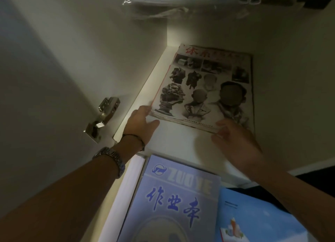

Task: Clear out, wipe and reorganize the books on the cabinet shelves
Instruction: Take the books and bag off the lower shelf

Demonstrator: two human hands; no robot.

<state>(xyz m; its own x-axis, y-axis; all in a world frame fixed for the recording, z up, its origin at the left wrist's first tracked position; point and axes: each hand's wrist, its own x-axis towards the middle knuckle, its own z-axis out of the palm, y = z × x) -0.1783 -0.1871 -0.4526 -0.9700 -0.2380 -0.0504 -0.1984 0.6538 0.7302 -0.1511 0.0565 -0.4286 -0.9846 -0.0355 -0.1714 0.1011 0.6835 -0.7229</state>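
Observation:
A stack of thin large art books (pixel 204 89), its top cover showing drawn busts under red characters, lies flat on the white cabinet shelf (pixel 174 138). My left hand (pixel 143 122) touches the stack's near left corner with its fingertips, and the thumb is spread on the shelf. My right hand (pixel 235 142), somewhat blurred, rests against the near right edge of the stack with its fingers over the cover's corner. On the level below lies a pile topped by a blue exercise book (pixel 174 201), with a light blue book (pixel 253 218) beside it.
The open cabinet door (pixel 45 96) with its metal hinge (pixel 103 118) stands at my left. Overhead, a shelf holds clear plastic bags (pixel 181 2) over something blue. The cabinet's back wall (pixel 208 33) rises just behind the stack. I wear a watch and a bracelet on my left wrist.

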